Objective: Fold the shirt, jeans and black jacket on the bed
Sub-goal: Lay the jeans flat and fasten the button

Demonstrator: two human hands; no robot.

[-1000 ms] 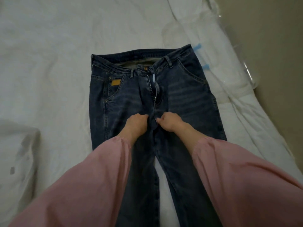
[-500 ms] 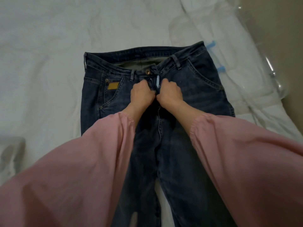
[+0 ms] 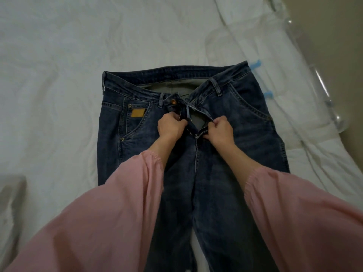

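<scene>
jeans (image 3: 245, 138) flat, centre frame on bed (image 3: 59, 75) | my hands have climbed from crotch to fly (image 3: 193, 122) | left hand (image 3: 170, 127), right hand (image 3: 221, 131): fingers (image 3: 219, 121) curled, pinching its edges apart | zip (image 3: 197, 135) open; folding not begun, I judge

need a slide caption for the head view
Left hand and right hand pinch the open fly of blue jeans spread on a white bed.

Item, as I read it on my feed: left sleeve (image 3: 98, 222) and right sleeve (image 3: 306, 220), both loose, billowing pink cloth, each gathered into an elasticated cuff (image 3: 152, 160) short of the wrist; left hand (image 3: 170, 128) and right hand (image 3: 221, 132) bare.
</scene>
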